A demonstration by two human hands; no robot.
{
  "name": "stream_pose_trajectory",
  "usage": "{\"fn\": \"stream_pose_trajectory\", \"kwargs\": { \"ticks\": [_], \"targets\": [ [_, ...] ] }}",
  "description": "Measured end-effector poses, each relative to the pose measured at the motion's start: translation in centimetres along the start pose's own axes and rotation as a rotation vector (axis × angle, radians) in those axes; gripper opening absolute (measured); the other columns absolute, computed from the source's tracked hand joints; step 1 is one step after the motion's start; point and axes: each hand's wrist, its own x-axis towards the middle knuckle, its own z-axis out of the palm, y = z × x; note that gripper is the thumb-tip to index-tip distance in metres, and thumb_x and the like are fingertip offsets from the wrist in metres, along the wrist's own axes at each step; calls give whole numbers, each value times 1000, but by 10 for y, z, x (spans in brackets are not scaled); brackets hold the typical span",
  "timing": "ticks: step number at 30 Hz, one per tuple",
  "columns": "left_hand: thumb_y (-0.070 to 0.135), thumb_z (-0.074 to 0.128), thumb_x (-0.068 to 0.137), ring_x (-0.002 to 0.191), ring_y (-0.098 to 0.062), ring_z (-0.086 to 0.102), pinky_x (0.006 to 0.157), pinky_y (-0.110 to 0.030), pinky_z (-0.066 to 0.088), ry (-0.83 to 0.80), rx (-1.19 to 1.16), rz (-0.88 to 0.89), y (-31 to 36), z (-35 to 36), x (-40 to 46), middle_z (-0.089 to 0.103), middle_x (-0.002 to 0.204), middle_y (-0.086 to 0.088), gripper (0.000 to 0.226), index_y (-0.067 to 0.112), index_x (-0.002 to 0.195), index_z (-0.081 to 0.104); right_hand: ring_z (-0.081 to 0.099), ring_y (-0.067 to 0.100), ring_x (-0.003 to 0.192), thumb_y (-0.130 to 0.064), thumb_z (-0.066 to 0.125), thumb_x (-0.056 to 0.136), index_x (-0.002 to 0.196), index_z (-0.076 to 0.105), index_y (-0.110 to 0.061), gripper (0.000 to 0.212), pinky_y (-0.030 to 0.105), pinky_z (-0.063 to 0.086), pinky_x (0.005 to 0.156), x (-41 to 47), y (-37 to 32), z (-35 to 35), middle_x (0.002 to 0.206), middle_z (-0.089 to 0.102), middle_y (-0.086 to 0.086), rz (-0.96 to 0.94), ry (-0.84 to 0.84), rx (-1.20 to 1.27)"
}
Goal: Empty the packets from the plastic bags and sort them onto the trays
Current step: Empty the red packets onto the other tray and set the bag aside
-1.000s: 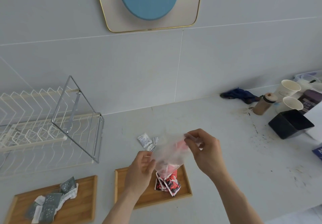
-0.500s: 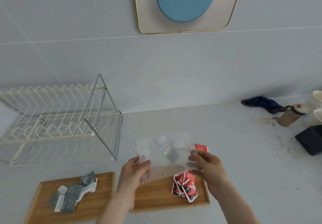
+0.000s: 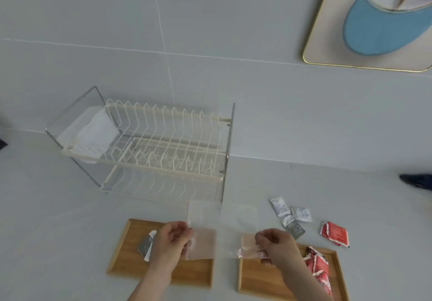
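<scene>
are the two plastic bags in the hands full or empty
Empty, as far as shows: the left hand's bag and the right hand's bag look flat and clear, no packets inside.

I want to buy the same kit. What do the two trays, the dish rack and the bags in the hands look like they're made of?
Left tray and right tray: wood or bamboo by the grain, matte finish. Dish rack: cream-coated wire on shiny metal end frames. The bags in the left hand and right hand: thin clear plastic film.
</scene>
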Motion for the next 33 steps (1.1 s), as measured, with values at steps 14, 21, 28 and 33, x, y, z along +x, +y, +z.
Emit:
{"fn": "stream_pose_trajectory", "kwargs": {
  "ticks": [14, 21, 28, 33],
  "targets": [
    [15, 70, 88, 62, -35, 72, 67, -42, 56, 384, 13, 38, -10, -258, 48, 73, 86, -6, 5, 19, 89, 68, 73, 21, 66, -21, 76, 78, 76, 71, -28, 9, 43, 62, 70, -33, -45, 282, 70, 77, -2, -233, -63, -459],
    [25, 62, 94, 70, -14, 72, 59, -29, 47, 586, 149, 68, -10, -343, 69, 74, 89, 7, 11, 32, 96, 54, 68, 13, 72, -20, 67, 90, 108, 63, -26, 18, 38, 57, 72, -59, -77, 392, 79, 68, -9, -403, -81, -533],
    [4, 67, 80, 117, -25, 57, 87, -39, 51, 563, 646, 222, -21, -365, 83, 57, 126, 0, 38, 28, 107, 56, 46, 25, 138, -35, 51, 100, 157, 23, -25, 65, 41, 42, 110, -65, -69, 439, 159, 32, 1, -552, -302, -1040],
    [30, 64, 87, 148, -24, 32, 123, -39, 18, 362, 1065, 341, -41, -362, 91, 41, 157, 3, 49, 33, 135, 55, -4, 27, 157, -43, 42, 102, 160, 9, -24, 70, 45, 16, 125, -66, -56, 442, 170, -7, 2, -615, -474, -1410]
  ]
}}
